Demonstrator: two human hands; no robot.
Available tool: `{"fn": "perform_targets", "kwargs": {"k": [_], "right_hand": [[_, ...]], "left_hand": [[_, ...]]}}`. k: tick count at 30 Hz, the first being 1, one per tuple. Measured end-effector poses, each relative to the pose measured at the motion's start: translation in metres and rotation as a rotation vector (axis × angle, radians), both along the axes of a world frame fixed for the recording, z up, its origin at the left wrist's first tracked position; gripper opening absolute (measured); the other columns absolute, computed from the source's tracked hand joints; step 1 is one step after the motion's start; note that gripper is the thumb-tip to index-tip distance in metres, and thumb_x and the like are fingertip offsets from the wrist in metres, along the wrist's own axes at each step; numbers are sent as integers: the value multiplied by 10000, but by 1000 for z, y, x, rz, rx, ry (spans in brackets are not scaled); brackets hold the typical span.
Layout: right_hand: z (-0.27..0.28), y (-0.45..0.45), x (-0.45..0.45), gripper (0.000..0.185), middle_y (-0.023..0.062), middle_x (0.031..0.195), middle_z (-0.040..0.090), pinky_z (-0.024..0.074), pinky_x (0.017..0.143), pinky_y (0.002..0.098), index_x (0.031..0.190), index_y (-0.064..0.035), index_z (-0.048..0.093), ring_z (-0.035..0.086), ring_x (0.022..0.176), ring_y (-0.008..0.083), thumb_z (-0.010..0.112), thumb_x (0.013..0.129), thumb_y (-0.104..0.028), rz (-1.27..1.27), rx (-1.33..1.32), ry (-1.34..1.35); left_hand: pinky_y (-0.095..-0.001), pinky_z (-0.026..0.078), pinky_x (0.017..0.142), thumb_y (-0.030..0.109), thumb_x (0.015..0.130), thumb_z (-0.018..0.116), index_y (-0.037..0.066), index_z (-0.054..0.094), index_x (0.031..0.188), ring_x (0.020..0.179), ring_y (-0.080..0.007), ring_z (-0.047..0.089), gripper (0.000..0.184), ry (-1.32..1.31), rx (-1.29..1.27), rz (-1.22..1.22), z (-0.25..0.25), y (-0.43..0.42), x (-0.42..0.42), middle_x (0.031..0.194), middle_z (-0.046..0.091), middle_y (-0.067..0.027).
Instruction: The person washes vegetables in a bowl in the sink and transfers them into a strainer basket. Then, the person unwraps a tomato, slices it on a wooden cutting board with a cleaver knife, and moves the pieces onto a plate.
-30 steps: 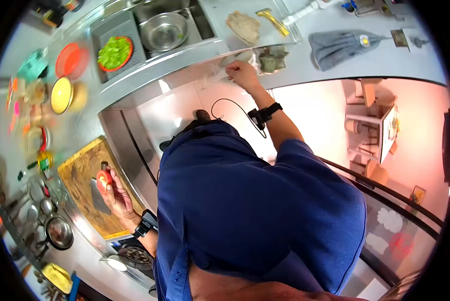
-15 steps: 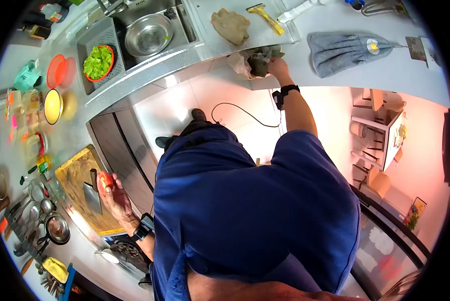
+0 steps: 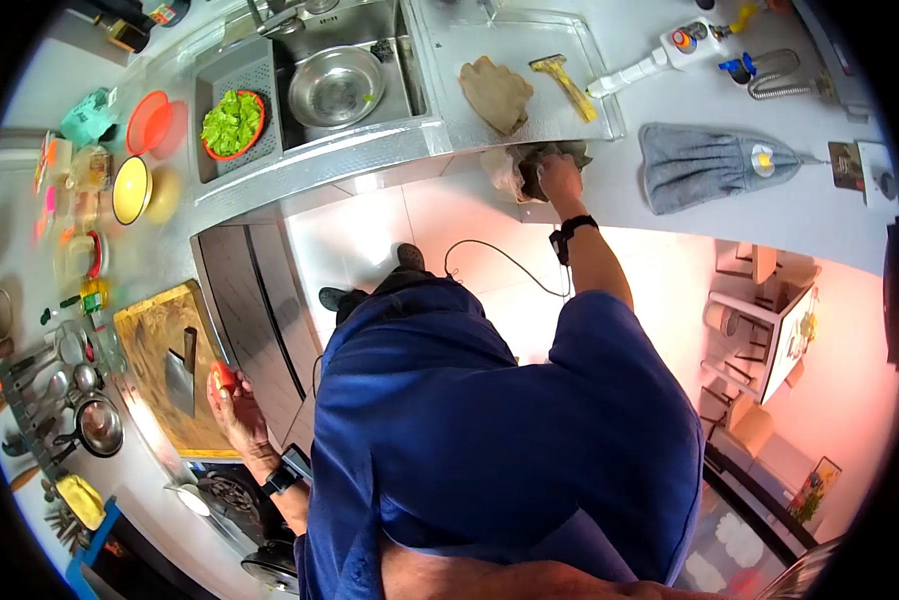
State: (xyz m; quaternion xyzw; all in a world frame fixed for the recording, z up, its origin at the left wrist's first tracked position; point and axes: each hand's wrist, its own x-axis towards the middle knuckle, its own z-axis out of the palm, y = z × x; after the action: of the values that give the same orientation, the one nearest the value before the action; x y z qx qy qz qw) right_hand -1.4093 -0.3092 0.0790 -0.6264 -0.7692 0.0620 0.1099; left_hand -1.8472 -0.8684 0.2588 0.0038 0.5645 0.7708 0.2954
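Observation:
My left hand [image 3: 237,415] is closed around a red tomato [image 3: 224,379], held beside the near edge of a wooden cutting board [image 3: 159,420]. A cleaver [image 3: 181,372] with a dark handle lies flat on that board. At the counter's front edge, my right hand [image 3: 560,181] is over the mouth of a waste bag [image 3: 504,170] with crumpled, dark and pale sides. Its fingers look bunched together; what they grip, if anything, is hidden.
A sink [image 3: 417,85] holds a metal basin [image 3: 334,88]; beside it, lettuce [image 3: 232,122] fills a red-rimmed basket. A brown cloth [image 3: 496,94], yellow peeler-like tool [image 3: 567,88] and grey hand towel [image 3: 704,165] lie rightward. A yellow bowl [image 3: 131,190] and pans [image 3: 99,424] stand left.
My right hand has shifted from the side of the waste bag to over its mouth. My left hand still holds the tomato, turned slightly and lower in view. The whole view has tilted.

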Motion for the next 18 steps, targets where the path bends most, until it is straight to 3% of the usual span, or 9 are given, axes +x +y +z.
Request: {"fn": "perform_targets", "kwargs": {"k": [3,4,5,7,12,14,15,17,18], "right_hand": [[5,11,-1,253,168,1048,705,532,797,506,1063,-165,673,671,955,395,612,867,-313,-117,-58,-55],[20,13,-5,266,176,1072,700,539,807,500,1041,-136,683,669,965,406,574,895,-329,-139,-236,-100],[24,9,-8,266,176,1072,700,539,807,500,1041,-136,683,669,965,406,574,895,-329,-139,-236,-97],[43,15,-13,296,206,1168,645,537,866,488,1091,-89,647,648,1055,408,593,895,-305,-201,-368,-252],[41,12,-15,260,198,1106,665,546,845,473,1028,-71,668,664,1016,388,556,916,-277,-70,-222,-221],[31,5,-38,232,185,987,685,554,808,480,992,-74,672,680,955,366,543,918,-252,225,-214,-384],[29,-2,-21,222,182,903,692,554,763,487,951,-75,675,686,894,362,532,920,-242,295,-60,-303],[63,-40,-72,272,185,990,703,521,765,500,975,-80,702,668,897,386,558,917,-303,441,-206,-273],[47,-35,-84,234,169,1030,704,524,733,490,1014,-115,702,670,895,375,576,916,-285,398,-276,-221]], "left_hand": [[-312,509,897,197,939,685,82,490,1376,1118,-258,598,493,-24,-18,35,-6,-12,2,1341,561,-93],[-313,507,904,198,937,688,85,490,1376,1129,-260,593,495,-36,-28,54,-8,-16,2,1342,561,-88],[-313,507,904,198,937,688,85,490,1376,1129,-260,593,495,-33,-27,54,-13,-21,-4,1342,561,-88],[-323,499,936,202,939,686,83,494,1373,1137,-270,589,489,-48,-26,67,-15,-29,-2,1346,560,-88],[-371,466,1015,217,932,694,70,508,1356,1142,-272,590,485,-34,-61,141,-25,-42,-7,1336,568,-84],[-390,448,1040,244,922,707,62,530,1334,1144,-248,593,484,-34,-133,144,-29,-45,-7,1292,600,-83],[-395,442,1045,258,917,712,62,540,1324,1146,-233,596,483,-27,-199,174,-24,-49,-5,1265,619,-80],[-388,450,1024,275,904,726,77,564,1305,1140,-207,606,476,-73,-228,166,-28,-44,-8,1201,653,-65],[-389,473,1000,273,891,740,77,546,1312,1121,-202,617,503,-21,-293,276,-1,-83,13,1228,636,-64]]}}
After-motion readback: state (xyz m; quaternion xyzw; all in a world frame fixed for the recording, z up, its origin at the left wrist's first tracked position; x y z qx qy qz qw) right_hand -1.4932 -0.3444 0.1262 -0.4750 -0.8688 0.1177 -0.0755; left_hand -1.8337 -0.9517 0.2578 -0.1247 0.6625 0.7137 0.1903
